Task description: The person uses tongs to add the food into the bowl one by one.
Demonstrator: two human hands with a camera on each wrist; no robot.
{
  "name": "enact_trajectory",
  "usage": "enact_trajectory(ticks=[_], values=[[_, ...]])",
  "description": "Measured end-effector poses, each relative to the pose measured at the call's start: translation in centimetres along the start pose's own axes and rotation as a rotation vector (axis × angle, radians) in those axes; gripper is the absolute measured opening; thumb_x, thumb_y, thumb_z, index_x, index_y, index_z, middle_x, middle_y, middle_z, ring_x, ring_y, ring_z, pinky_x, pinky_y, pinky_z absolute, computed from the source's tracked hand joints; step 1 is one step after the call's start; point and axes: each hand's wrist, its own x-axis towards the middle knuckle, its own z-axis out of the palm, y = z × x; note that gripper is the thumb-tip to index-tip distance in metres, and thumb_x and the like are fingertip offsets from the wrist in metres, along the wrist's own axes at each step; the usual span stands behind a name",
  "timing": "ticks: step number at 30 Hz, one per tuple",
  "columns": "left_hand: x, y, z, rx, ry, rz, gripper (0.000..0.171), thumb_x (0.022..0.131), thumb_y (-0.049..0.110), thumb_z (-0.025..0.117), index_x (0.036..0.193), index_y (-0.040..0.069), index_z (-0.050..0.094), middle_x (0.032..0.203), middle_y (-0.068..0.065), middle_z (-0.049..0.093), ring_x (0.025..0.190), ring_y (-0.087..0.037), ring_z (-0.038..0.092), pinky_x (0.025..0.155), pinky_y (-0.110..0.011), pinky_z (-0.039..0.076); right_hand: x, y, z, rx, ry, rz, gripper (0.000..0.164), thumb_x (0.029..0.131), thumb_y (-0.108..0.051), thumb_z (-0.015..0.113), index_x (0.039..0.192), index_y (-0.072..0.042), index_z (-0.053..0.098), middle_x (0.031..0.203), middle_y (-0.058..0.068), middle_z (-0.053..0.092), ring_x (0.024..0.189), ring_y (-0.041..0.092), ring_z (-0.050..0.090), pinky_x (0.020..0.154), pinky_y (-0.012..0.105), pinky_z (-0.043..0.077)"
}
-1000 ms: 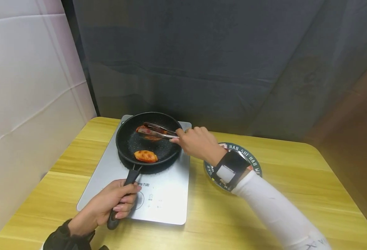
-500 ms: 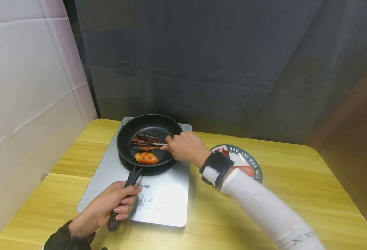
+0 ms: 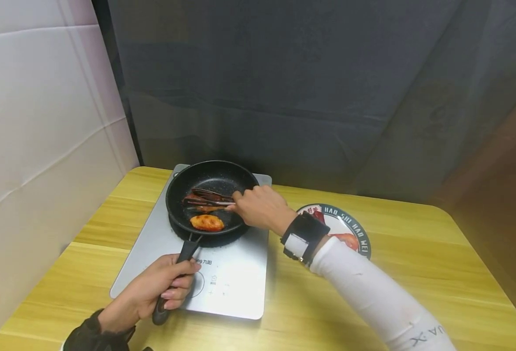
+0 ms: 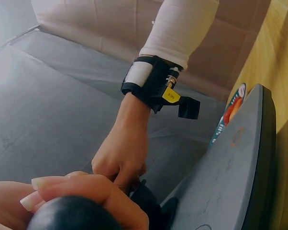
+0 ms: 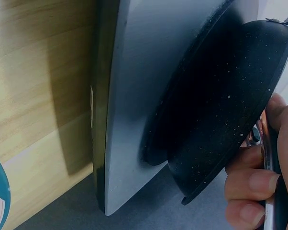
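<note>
Tongs point(image 3: 216, 202), held by right hand point(image 3: 258, 207), seem at turning meat point(image 3: 189, 196); left hand point(image 3: 163, 285) grips the handle point(image 3: 188, 249); next probably needs steady pinch.

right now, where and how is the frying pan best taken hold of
Probably by the black handle, from the near side, in a wrapped grip: it is long and slim and juts from the near rim of the frying pan. The left hand grips it this way. The right side looks less suitable, since the right hand holds the tongs in over that rim.
</note>
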Motion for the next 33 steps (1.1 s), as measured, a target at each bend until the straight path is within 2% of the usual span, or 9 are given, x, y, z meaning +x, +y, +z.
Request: enact_trajectory(ticks=[3,9,15,19,24,28,31,33], values=[[0.0,0.0,0.0,0.000,-0.002,-0.002,0.014,0.096,0.011,0.049,0.086,0.007,0.040,0.056,0.009,0.034,0.041,0.001,0.031,0.034,-0.014,0.030,-0.1,0.2,0.1,0.002,0.012,-0.005,0.042,0.100,-0.046,0.042,0.083,-0.012,0.058,0.053,-0.005,0.036,0.042,0.012,0.041,0.036,0.026,0.033],[0.1,0.0,0.1,-0.006,-0.005,-0.009,0.013,0.096,0.011,0.050,0.088,0.007,0.040,0.056,0.009,0.033,0.041,0.001,0.031,0.034,-0.014,0.030,-0.5,0.7,0.3,0.015,0.044,-0.022,0.041,0.099,-0.047,0.044,0.092,-0.011,0.062,0.055,-0.003,0.043,0.042,0.013,0.041,0.035,0.028,0.034],[0.0,0.0,-0.1,0.003,-0.001,-0.004,0.015,0.096,0.011,0.049,0.086,0.007,0.039,0.056,0.009,0.033,0.040,0.001,0.031,0.034,-0.014,0.030,-0.8,1.1,0.5,0.018,0.059,-0.005,0.042,0.098,-0.049,0.045,0.090,-0.010,0.061,0.059,-0.001,0.049,0.044,0.017,0.046,0.038,0.031,0.039],[0.1,0.0,-0.1,0.003,-0.002,-0.008,0.014,0.096,0.011,0.049,0.086,0.007,0.040,0.057,0.009,0.033,0.041,0.001,0.031,0.035,-0.014,0.030,-1.0,1.3,0.5,0.036,0.071,0.006,0.042,0.098,-0.049,0.046,0.093,-0.009,0.060,0.060,0.000,0.049,0.045,0.017,0.046,0.038,0.032,0.040],[0.2,0.1,-0.2,0.010,0.007,-0.005,0.015,0.096,0.011,0.049,0.085,0.008,0.039,0.056,0.009,0.033,0.041,0.001,0.031,0.035,-0.014,0.029,-1.4,2.0,0.3,0.061,0.075,0.030,0.045,0.097,-0.053,0.043,0.094,-0.010,0.056,0.059,-0.001,0.046,0.045,0.018,0.045,0.037,0.031,0.036],[0.3,0.1,-0.2,0.013,0.011,-0.005,0.016,0.096,0.011,0.050,0.084,0.008,0.039,0.056,0.009,0.033,0.041,0.001,0.031,0.035,-0.014,0.029,-2.1,3.3,0.7,0.059,0.170,0.009,0.049,0.093,-0.058,0.049,0.099,-0.010,0.055,0.058,-0.002,0.045,0.042,0.015,0.041,0.034,0.029,0.029],[0.3,0.0,-0.3,0.011,0.005,-0.007,0.016,0.096,0.011,0.050,0.084,0.008,0.039,0.056,0.009,0.033,0.041,0.001,0.031,0.035,-0.014,0.030,-2.7,4.6,1.3,0.059,0.279,-0.048,0.051,0.088,-0.058,0.057,0.102,-0.009,0.056,0.056,-0.002,0.043,0.038,0.013,0.034,0.033,0.027,0.023],[0.4,0.0,-0.3,0.011,0.003,-0.005,0.017,0.096,0.011,0.050,0.083,0.008,0.039,0.056,0.009,0.033,0.041,0.001,0.031,0.035,-0.014,0.030,-3.2,5.4,1.6,0.048,0.349,-0.086,0.053,0.087,-0.059,0.057,0.104,-0.009,0.056,0.055,-0.001,0.043,0.037,0.012,0.029,0.033,0.026,0.021]])
